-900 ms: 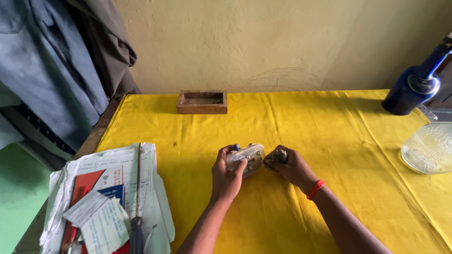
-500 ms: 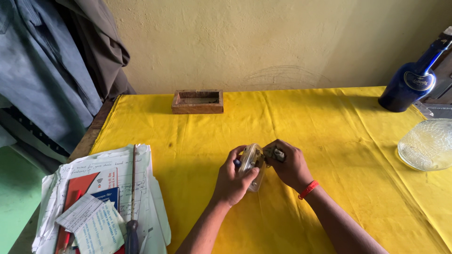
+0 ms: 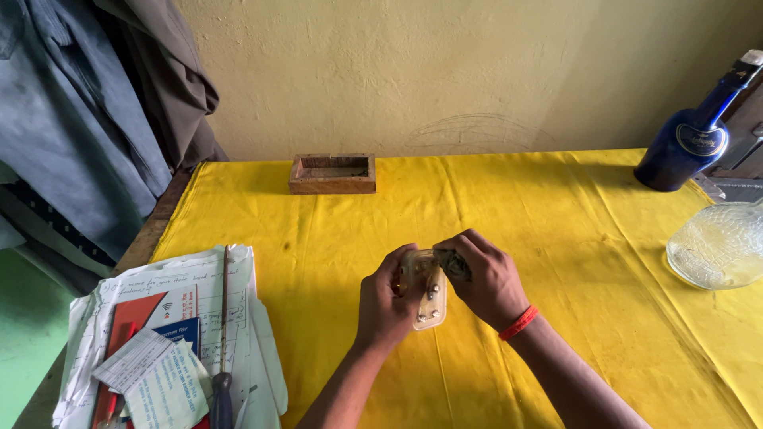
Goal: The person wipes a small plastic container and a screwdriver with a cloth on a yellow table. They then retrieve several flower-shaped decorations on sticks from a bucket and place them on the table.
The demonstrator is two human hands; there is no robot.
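Clear plastic case point(image 3: 425, 294), small parts inside, gripped by both hands.

Both hands point(image 3: 437, 290) together, fingers point(image 3: 405, 258) curled.

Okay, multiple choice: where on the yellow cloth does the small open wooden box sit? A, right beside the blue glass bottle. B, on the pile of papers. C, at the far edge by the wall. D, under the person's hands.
C: the small open wooden box rests at the far edge of the yellow cloth, against the wall, apart from everything else.
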